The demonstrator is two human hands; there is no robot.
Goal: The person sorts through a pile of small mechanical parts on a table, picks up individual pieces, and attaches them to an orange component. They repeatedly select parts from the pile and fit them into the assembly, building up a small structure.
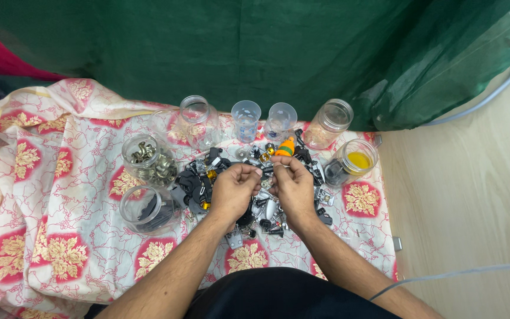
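Both hands meet over a pile of small black and silver hardware parts (208,183) on a flowered cloth. My left hand (234,188) has its fingers pinched together on a small part at its fingertips. My right hand (293,186) pinches the same spot from the other side; the piece between them is too small to tell apart. An orange and green piece (286,147) lies just beyond the fingers.
Clear jars ring the pile: one with brass-coloured parts (149,158), one with black parts (149,210), one empty (199,121), one at the back right (328,123), one with yellow contents (356,160). Two clear cups (246,120) stand behind. A green curtain (267,53) hangs beyond; a wooden floor (473,195) lies right.
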